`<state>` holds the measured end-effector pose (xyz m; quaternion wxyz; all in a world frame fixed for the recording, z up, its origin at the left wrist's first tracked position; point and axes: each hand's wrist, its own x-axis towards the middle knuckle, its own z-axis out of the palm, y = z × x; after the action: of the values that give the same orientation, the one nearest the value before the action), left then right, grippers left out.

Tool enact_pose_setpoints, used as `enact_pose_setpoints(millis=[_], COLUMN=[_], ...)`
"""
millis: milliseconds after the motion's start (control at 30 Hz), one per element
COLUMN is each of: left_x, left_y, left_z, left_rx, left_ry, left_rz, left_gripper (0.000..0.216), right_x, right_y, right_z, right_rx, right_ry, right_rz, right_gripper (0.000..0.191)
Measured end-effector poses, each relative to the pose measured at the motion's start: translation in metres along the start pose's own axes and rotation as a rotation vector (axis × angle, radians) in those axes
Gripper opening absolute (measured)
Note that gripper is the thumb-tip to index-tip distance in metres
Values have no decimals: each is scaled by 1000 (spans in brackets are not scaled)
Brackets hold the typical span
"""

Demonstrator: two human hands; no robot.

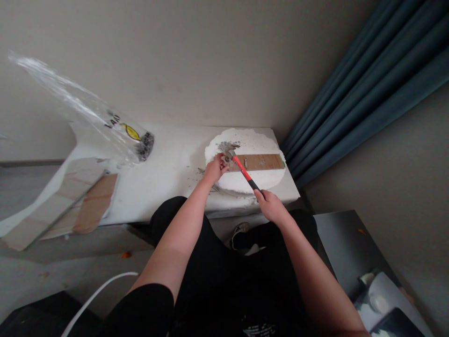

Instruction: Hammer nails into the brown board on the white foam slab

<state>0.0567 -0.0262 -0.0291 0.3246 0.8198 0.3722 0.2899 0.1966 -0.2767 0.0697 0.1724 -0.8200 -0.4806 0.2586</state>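
My right hand is wrapped round the black grip end of a claw hammer with a red and black handle. The metal head rests over or just above the left end of a brown wooden board. Close beside the head, my left hand has its fingers pinched together; what they hold, if anything, is too small to make out. The board lies across a white round slab with a ragged edge. Grey crumbs are scattered on the slab near the hammer head.
A white-covered table carries the slab. On its left stands a clear plastic bag with dark bits at its bottom, near several board pieces. A blue curtain hangs at right, above a grey surface.
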Motion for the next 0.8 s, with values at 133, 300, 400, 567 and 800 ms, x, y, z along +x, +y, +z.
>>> enact_pose_setpoints(millis=[133,300,400,567,800], left_x=[1,0,2,7,6], left_y=[-7,-11,-8,-3,-7], left_z=[-11,-19,-15,-6,0], left_rx=[-87,-64,14,75,50], left_ry=[26,30,-50,-72,-45], left_rz=[-11,4,-5,109,162], left_gripper=[58,36,16,10,10], right_x=[1,0,-1,-5,-4], right_y=[0,-1,0,5,1], right_z=[0,-1,1,2,-7], right_rx=[7,-32,-78,-4,38], right_ry=[-6,10,-9,-4,39], right_rz=[1,-28,2,21,-5], right_gripper=[44,43,41,42,41])
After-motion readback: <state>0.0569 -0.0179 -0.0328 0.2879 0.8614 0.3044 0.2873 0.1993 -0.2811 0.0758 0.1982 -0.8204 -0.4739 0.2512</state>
